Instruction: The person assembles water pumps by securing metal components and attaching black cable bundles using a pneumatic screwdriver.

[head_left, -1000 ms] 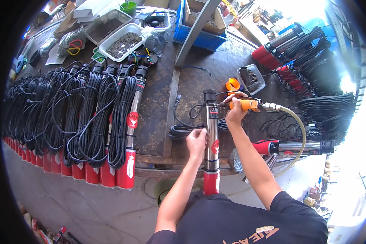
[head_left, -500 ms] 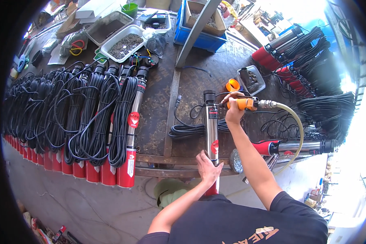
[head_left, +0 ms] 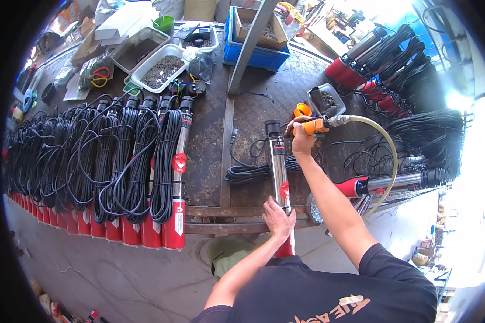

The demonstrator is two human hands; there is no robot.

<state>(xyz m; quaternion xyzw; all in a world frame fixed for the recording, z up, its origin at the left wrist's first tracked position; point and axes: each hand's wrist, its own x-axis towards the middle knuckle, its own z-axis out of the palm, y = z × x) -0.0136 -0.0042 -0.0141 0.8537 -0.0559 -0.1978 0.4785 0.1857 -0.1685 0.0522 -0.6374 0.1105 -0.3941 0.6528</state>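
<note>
A slim submersible pump (head_left: 278,167), steel with a black top and a red lower end, lies over the bench edge, pointing toward my body. My left hand (head_left: 279,219) is wrapped round its lower steel part. In my right hand (head_left: 304,139) is an orange air screwdriver (head_left: 313,127), fed by a pale hose (head_left: 387,141). The tool's front end is beside the pump's black upper section; whether its tip touches a screw is hidden by my fingers. Behind the pump lies a coil of black cable (head_left: 248,173).
Many cable-wrapped pumps (head_left: 179,177) stand in a row at the left. A metal post (head_left: 248,51) rises mid-bench. Beyond it are a blue crate (head_left: 277,61), a white tray of small parts (head_left: 184,64) and an orange cup (head_left: 302,111). Another pump (head_left: 399,183) lies at right.
The view has shifted slightly. The pump's top now leans a little more to the left, and my right hand with the screwdriver stays beside it. Both hands keep their grip.
</note>
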